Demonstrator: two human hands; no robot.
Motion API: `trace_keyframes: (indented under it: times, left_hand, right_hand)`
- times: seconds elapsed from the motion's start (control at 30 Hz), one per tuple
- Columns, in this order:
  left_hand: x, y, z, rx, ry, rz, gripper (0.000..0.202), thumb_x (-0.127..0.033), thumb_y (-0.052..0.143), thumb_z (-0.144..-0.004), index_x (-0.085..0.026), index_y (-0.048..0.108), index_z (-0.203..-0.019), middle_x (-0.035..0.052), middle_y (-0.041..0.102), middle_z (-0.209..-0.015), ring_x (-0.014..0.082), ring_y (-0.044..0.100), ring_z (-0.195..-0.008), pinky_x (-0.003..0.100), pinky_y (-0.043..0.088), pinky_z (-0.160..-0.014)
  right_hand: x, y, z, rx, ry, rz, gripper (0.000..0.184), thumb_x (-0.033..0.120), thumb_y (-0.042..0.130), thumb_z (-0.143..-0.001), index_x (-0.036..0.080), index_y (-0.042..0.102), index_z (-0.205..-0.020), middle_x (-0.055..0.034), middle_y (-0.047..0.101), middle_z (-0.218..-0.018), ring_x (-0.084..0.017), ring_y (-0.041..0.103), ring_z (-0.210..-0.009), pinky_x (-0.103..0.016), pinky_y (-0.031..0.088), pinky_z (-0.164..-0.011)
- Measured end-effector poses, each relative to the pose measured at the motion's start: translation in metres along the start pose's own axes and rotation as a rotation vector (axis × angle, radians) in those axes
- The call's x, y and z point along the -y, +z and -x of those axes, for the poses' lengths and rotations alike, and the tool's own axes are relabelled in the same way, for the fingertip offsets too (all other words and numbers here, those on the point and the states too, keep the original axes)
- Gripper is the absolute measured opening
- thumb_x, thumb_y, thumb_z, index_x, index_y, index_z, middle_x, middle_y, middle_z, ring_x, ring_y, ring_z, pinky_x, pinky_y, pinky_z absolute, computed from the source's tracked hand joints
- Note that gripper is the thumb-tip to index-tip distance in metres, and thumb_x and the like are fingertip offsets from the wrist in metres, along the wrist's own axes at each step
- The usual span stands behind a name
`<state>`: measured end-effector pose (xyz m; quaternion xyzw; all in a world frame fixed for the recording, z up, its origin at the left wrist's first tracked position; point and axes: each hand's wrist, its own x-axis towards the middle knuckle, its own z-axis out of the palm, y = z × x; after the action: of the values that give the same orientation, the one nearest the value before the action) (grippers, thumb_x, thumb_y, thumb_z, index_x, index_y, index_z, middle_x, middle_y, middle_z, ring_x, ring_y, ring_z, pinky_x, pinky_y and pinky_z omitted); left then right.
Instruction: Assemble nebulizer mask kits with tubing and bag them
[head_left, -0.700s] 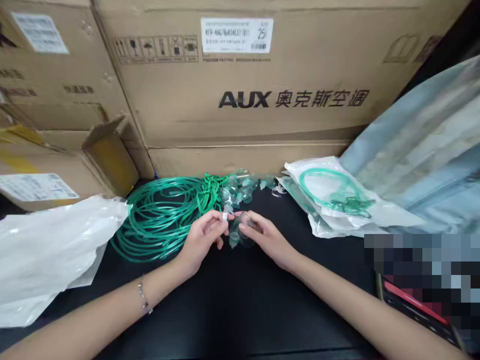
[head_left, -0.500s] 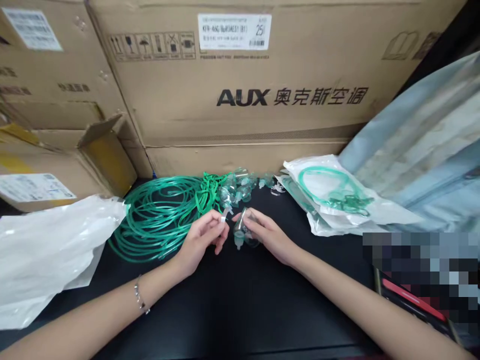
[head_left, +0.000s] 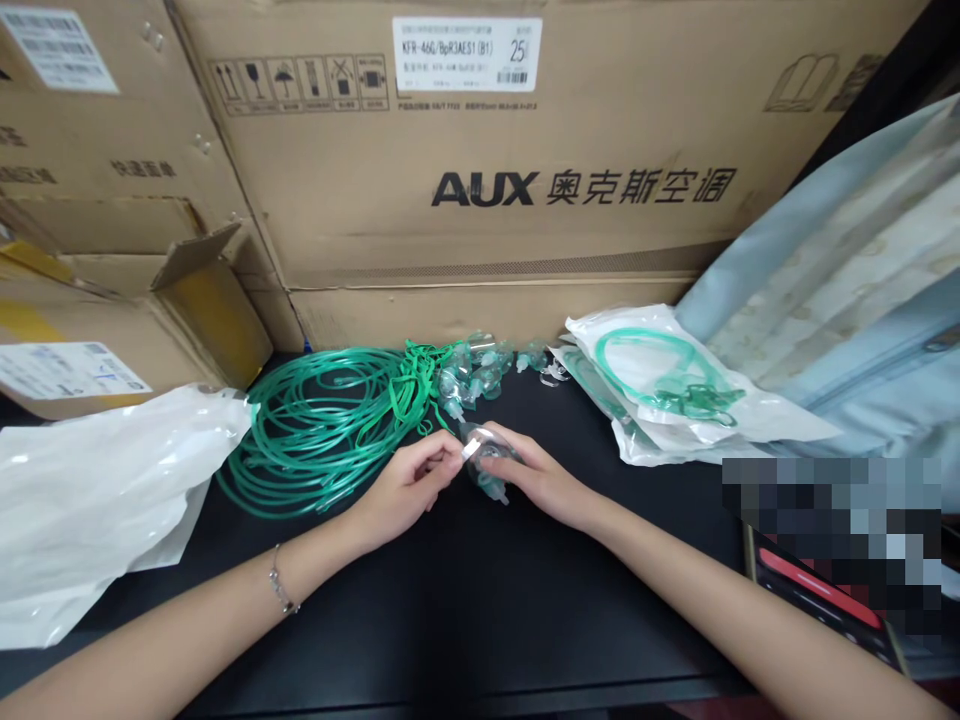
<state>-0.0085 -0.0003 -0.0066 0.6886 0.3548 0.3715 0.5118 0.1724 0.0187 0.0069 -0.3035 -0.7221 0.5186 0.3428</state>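
Note:
A clear oxygen mask (head_left: 491,482) with a pale green connector is gripped in my right hand (head_left: 536,475), thumb over its shell. Pinched at the fingertips of my left hand (head_left: 420,475) is a small white metallic strip (head_left: 472,449), which lies against the mask's left edge. Whether the strip is fastened to the mask, I cannot tell. Just beyond both hands, several more clear masks (head_left: 480,370) lie in a pile. Green elastic straps (head_left: 414,390) and coils of green tubing (head_left: 315,430) spread to the left of that pile.
White plastic bags (head_left: 112,500) lie at the left. Clear packs holding green tubing (head_left: 667,375) are stacked at the right. Small silvery pieces (head_left: 555,373) sit beside them. Cardboard boxes (head_left: 480,230) wall off the back, and a red-and-black object (head_left: 821,590) lies at the lower right.
My left hand has moved right, bringing the white strip up to the mask. The mask has turned in my right hand, its connector now pointing to the lower right.

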Motion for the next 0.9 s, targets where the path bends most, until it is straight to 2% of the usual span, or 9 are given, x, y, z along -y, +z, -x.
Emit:
trace_keyframes:
  times: [0.2,0.4,0.7,0.9]
  left_hand:
    - [-0.0034,0.0014,-0.0011,-0.017,0.043,-0.075,0.025,-0.039,0.043,-0.086,-0.016,0.048,-0.076,-0.0048,0.037,-0.062,0.0069,0.035,-0.051,0.019,0.032,-0.044]
    - [-0.0035,0.0011,-0.0011,-0.059,-0.018,-0.021,0.024,-0.04,0.044,-0.085,-0.018,0.043,-0.076,-0.007,0.036,-0.057,0.0054,0.035,-0.045,0.017,0.031,-0.04]
    - [-0.0045,0.0031,-0.0014,-0.068,-0.023,0.02,0.021,-0.037,0.047,-0.084,-0.017,0.044,-0.076,-0.0081,0.039,-0.056,0.0042,0.036,-0.043,0.016,0.031,-0.039]
    - [-0.0047,0.0035,-0.0031,-0.055,-0.013,0.054,0.023,-0.038,0.048,-0.084,-0.017,0.043,-0.076,-0.0076,0.041,-0.055,0.0045,0.037,-0.043,0.016,0.033,-0.04]
  right_hand:
    - [0.0022,-0.0025,0.0014,0.035,-0.045,0.04,0.008,0.025,0.047,-0.082,0.017,0.048,-0.08,0.001,0.04,-0.077,-0.012,0.039,-0.075,-0.026,0.031,-0.07]
    - [0.0031,-0.0041,0.0026,0.042,-0.093,0.02,0.013,0.028,0.048,-0.083,0.016,0.052,-0.084,-0.0006,0.042,-0.08,-0.012,0.041,-0.076,-0.027,0.031,-0.071]
    - [0.0049,-0.0043,0.0035,0.04,-0.144,0.041,0.018,0.032,0.048,-0.086,0.015,0.056,-0.09,-0.0033,0.047,-0.089,-0.014,0.045,-0.086,-0.028,0.033,-0.08]
    - [0.0065,-0.0037,0.0035,0.033,-0.133,0.003,0.022,0.037,0.049,-0.085,0.016,0.056,-0.089,-0.0022,0.047,-0.085,-0.014,0.046,-0.081,-0.029,0.036,-0.077]
